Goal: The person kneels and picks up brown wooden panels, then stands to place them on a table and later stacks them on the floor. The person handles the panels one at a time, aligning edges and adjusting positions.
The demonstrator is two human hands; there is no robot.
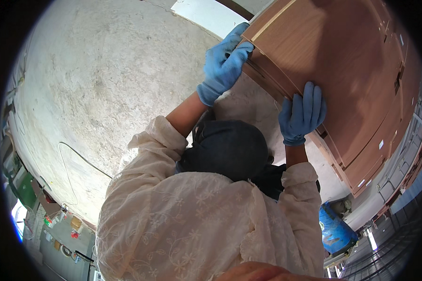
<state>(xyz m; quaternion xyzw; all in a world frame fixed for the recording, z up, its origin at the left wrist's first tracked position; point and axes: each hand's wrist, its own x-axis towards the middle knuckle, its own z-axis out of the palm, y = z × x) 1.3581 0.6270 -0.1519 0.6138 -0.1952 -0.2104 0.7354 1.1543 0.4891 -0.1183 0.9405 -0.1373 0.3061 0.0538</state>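
A stack of reddish-brown wooden panels [356,89] lies in front of me, to the right. My left hand [222,65], in a blue glove, closes around the near left corner of the panels at the top, its fingers wrapped over the edge. My right hand [303,114], also blue-gloved, rests flat near the closer edge, fingers stretched out and side by side. Its thumb lies by the rim. Both arms come out of rolled cream sleeves. How far the left fingertips reach under the wood is hidden.
Pale, stained concrete floor [94,79] spreads to the left, with a thin cable [82,157] across it. A blue drum [335,229] stands at lower right. A white board [208,14] lies beyond my left hand. Small items hang at lower left.
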